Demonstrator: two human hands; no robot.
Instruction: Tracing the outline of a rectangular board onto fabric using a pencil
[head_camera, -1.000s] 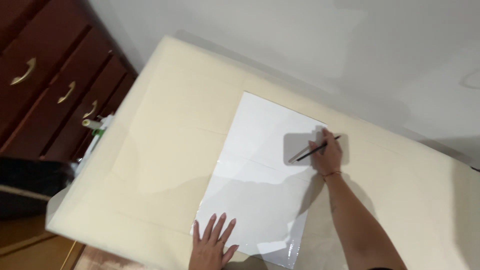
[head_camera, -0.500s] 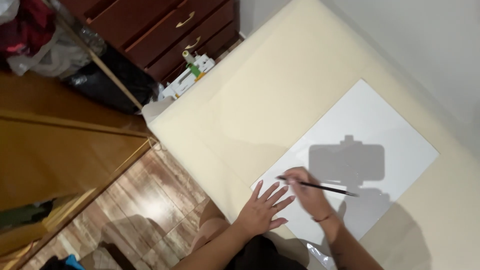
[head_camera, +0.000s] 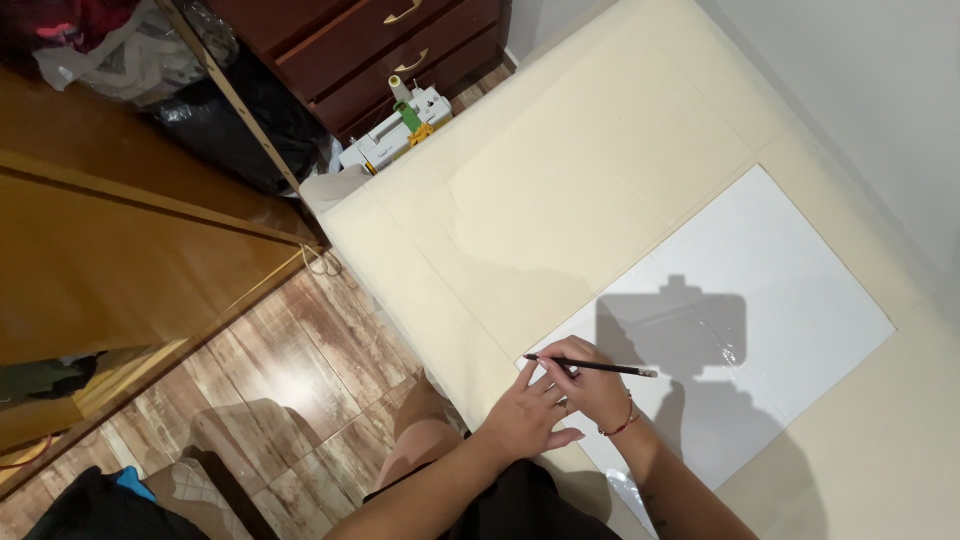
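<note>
1. A slim dark pencil is lying level, clamped in the right hand fingers, over a white sheet's near corner.
2. The left hand, fingers loosely together, is resting just beside.
3. A cream mattress is lying beneath.

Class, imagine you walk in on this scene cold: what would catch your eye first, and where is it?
First, the big white sheet lying on the cream surface, with a dark blocky shadow across its middle. At its near corner the right hand holds a black pencil, and the left hand rests beside it. Further off, a dark wooden dresser stands at top left.
</note>
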